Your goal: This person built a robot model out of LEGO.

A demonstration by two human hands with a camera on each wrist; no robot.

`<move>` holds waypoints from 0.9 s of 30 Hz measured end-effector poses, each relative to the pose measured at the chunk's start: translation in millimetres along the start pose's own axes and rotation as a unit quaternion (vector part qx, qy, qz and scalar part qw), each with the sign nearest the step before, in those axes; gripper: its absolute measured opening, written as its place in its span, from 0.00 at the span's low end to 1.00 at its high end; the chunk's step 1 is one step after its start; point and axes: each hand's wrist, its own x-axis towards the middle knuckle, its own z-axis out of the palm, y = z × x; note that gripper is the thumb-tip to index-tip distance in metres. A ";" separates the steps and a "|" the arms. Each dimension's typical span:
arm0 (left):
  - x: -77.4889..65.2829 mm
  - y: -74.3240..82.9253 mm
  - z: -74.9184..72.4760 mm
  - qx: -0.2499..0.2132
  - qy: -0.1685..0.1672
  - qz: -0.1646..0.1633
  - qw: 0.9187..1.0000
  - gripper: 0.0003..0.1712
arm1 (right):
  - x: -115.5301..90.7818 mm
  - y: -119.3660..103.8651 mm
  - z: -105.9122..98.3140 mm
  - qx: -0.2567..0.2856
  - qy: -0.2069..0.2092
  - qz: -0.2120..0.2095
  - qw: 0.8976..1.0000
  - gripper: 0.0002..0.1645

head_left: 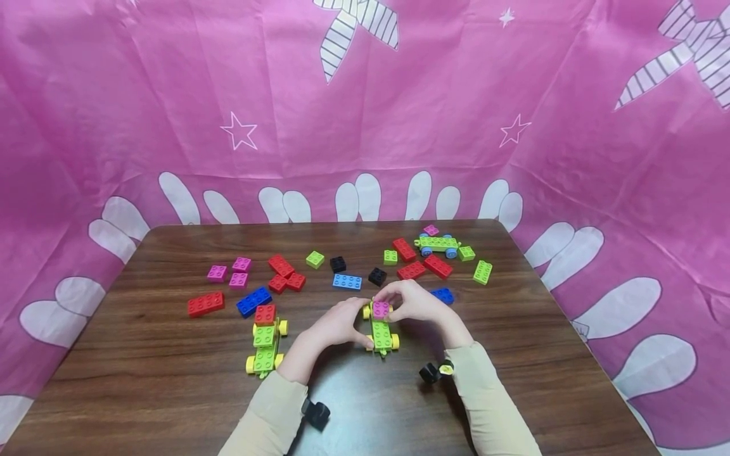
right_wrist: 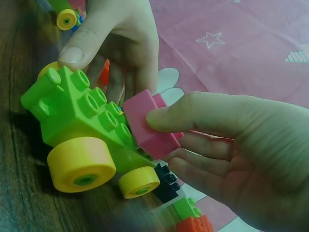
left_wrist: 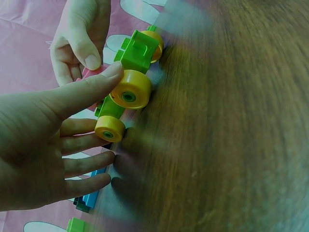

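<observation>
In the head view a lime-green toy car base (head_left: 381, 337) with yellow wheels stands on the table between both hands. My left hand (head_left: 338, 322) holds it from the left, thumb by the near wheel and fingers toward the far end; its other fingers spread out in the left wrist view. A pink brick (right_wrist: 149, 123) is pinched between thumb and fingers of my right hand (head_left: 415, 300). That brick sits at the far end of the base, tilted against its studs in the right wrist view. Left of my hands is a second green car (head_left: 264, 358) with a red brick (head_left: 265, 314) on top.
Behind the hands lie a light blue brick (head_left: 347, 282), black bricks (head_left: 377, 276) and several red ones (head_left: 438, 266). A green base with blue wheels (head_left: 438, 243) stands at the back right. Pink bricks (head_left: 217, 273) and a dark blue brick (head_left: 253, 302) lie left.
</observation>
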 end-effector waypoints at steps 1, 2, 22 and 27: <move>-0.1 0.2 -0.2 0.000 -0.001 0.000 1.000 0.53 | 0.1 0.3 0.2 -0.002 0.001 0.000 1.000 0.21; -0.2 0.5 -0.6 -0.001 -0.001 0.000 1.000 0.53 | 0.2 0.6 0.4 -0.003 0.002 0.000 1.000 0.21; 0.1 0.8 0.3 -0.001 0.001 -0.001 1.000 0.53 | 0.3 -2.8 0.7 -0.030 -0.010 -0.020 0.999 0.21; 0.5 0.2 1.1 0.000 0.003 -0.002 1.000 0.53 | 1.0 -4.8 1.4 -0.033 -0.012 -0.006 0.999 0.22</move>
